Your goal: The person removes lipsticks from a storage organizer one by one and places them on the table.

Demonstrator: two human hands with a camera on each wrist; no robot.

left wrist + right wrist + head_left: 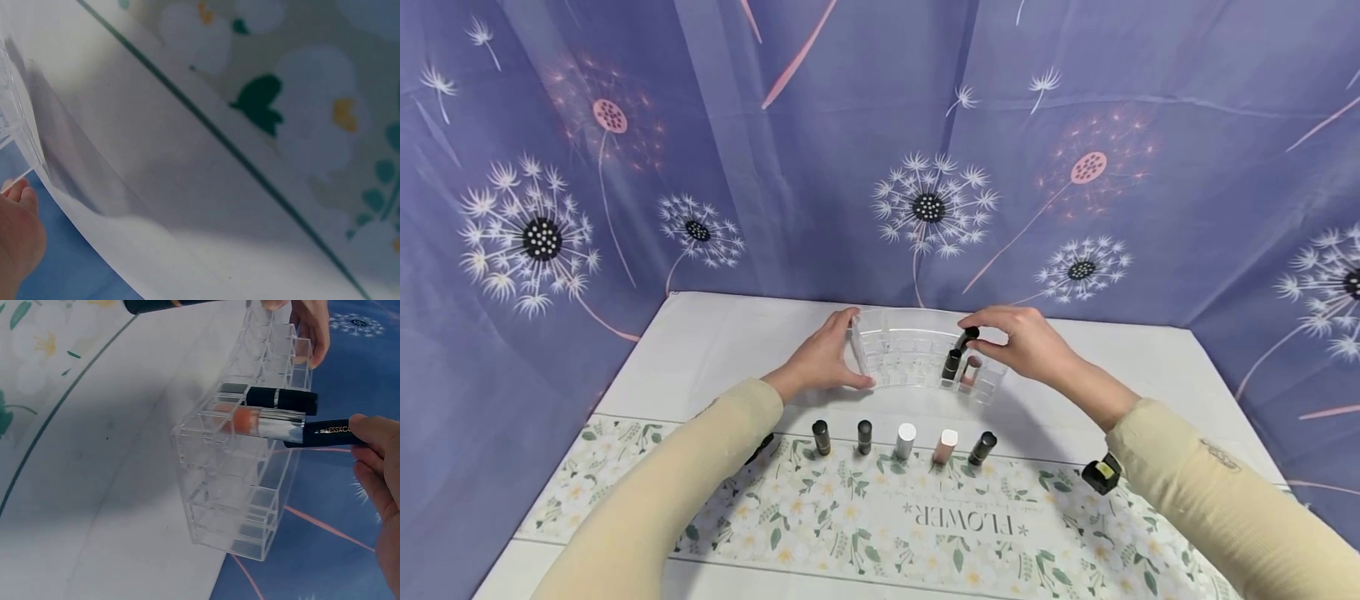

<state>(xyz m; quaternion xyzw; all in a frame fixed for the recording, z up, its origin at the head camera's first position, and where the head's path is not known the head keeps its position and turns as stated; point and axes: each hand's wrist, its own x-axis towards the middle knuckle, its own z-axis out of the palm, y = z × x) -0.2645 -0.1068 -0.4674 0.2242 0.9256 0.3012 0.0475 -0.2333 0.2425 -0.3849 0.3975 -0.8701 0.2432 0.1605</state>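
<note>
A clear acrylic lipstick organizer (898,371) with small compartments stands toward the back of the table. My left hand (827,354) grips its left end, thumb at the front corner and fingers at the back one. At the right end, my right hand (1026,337) pinches a black lipstick (334,432) with gold lettering between thumb and fingers, over the back compartments. In front of it, a black lipstick (952,365) and a pinkish lipstick with a silvery band (272,424) stand in the organizer. The held lipstick's lower end is partly hidden behind these.
Before the organizer, several lipsticks stand in a row: two dark ones (822,437) at left, a silver one (906,442), a pink one (946,447) and a black one (982,448). Below lies a floral table runner (820,533). A blue dandelion curtain (820,208) hangs behind.
</note>
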